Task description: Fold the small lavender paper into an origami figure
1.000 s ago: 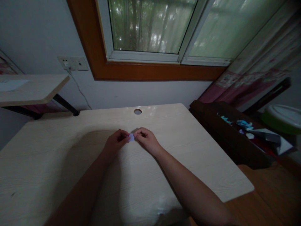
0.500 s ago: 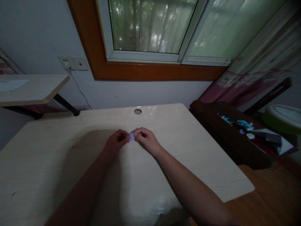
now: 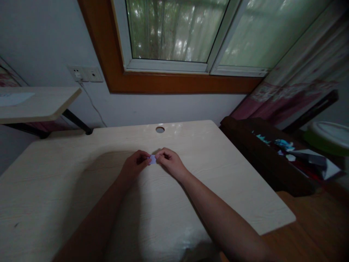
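Observation:
A small, pale purple piece of paper [image 3: 153, 159] is held between my two hands, just above or on the light wood-grain desk [image 3: 218, 174]. My left hand [image 3: 135, 162] pinches its left edge between thumb and fingers. At the right edge, my right hand [image 3: 169, 161] grips the paper in the same way, thumb and fingertips closed. The fingertips cover both ends, so only the middle of the paper shows. Whether its underside touches the desk I cannot tell.
A round cable hole [image 3: 160, 130] lies beyond my hands. To the left a raised shelf [image 3: 46, 103] stands on black legs [image 3: 77, 121]. At right, a dark brown bench [image 3: 261, 156] carries blue scraps [image 3: 284, 144] and folded paper [image 3: 331, 169]; a green-and-white round object [image 3: 327, 136] is behind it.

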Demonstrator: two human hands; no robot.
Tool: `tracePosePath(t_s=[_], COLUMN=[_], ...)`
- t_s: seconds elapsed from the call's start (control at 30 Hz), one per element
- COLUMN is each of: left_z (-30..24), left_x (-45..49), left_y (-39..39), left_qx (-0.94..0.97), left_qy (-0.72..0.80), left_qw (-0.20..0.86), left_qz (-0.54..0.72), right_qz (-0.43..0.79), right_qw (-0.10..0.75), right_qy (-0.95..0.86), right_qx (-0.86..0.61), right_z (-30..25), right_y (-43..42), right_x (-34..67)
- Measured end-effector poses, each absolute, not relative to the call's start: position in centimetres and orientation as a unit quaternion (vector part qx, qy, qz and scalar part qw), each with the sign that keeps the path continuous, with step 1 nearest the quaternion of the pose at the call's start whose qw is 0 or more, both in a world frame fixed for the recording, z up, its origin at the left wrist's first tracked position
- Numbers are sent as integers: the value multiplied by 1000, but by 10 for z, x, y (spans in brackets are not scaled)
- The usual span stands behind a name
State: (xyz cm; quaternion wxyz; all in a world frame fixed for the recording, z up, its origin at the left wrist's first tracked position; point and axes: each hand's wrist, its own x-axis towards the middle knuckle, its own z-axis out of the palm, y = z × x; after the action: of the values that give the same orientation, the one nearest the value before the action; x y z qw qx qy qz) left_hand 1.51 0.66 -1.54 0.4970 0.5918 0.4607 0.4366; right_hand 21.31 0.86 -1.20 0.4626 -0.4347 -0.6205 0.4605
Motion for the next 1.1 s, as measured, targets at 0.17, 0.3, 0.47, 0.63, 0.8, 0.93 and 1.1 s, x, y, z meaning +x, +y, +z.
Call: tracePosePath(t_s=[0.17,0.3,0.47,0.63,0.8,0.93,1.1], left_z=[-16,-15,-14,-15,-15,-13,-12], left_x=[15,15,16,16,16,16,18], left_y=[7,6,6,7,7,7,7], left_qx=[589,589,581,571,563,565,553], left_qy=[455,450,455,461,457,457,452], left_qw=[498,500,499,491,488,485,497], left_qz=[444,448,454,470,485,487,493], right_qz=[458,463,470,472,460,443,450], right_qw=[455,454,457,455,454,452,447], right_qy=[-624,-624,-613,-616,-629,-646,-645], right_qx=[-440,-436,-440,-437,-433,-426,-425], right_z=[-11,-11,-9,-6,-4,-4,-5], right_y=[8,8,7,6,6,6,6], right_x=[214,214,212,212,213,213,212])
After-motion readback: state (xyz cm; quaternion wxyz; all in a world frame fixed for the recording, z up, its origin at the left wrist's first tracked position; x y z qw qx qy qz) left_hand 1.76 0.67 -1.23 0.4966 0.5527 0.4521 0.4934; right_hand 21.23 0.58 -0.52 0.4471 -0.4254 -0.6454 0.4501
